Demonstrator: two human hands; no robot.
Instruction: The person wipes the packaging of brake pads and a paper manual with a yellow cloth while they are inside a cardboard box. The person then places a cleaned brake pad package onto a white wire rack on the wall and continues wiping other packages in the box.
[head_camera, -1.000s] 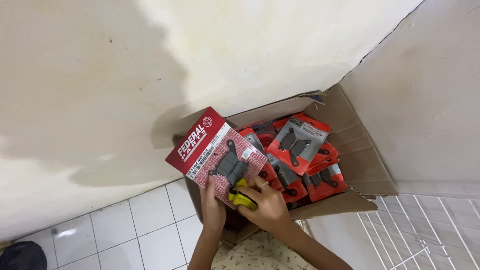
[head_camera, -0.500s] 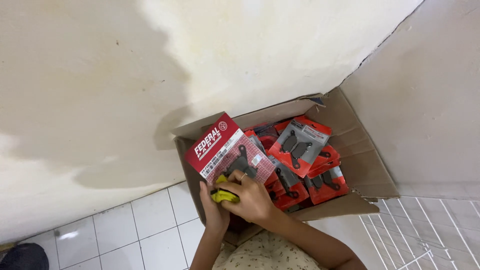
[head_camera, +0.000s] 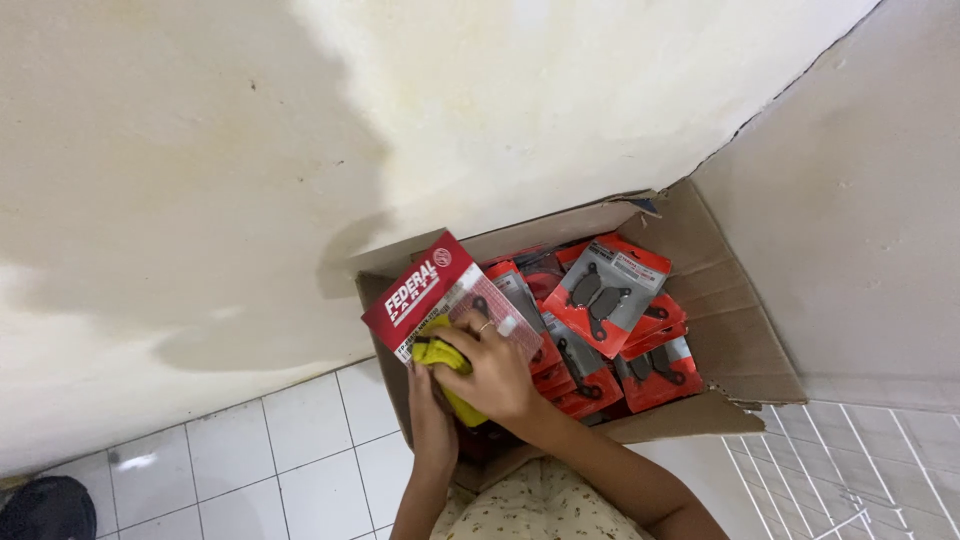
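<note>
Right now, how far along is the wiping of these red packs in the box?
One red pack is in hand: the left hand supports it from below while the right hand presses a yellow cloth against its front. The other red packs lie loosely piled in the cardboard box. Nothing shows which of those have been wiped, so the share done cannot be judged.

We look steeply down from our head at a cardboard box (head_camera: 745, 340) nearby, in a wall corner.
</note>
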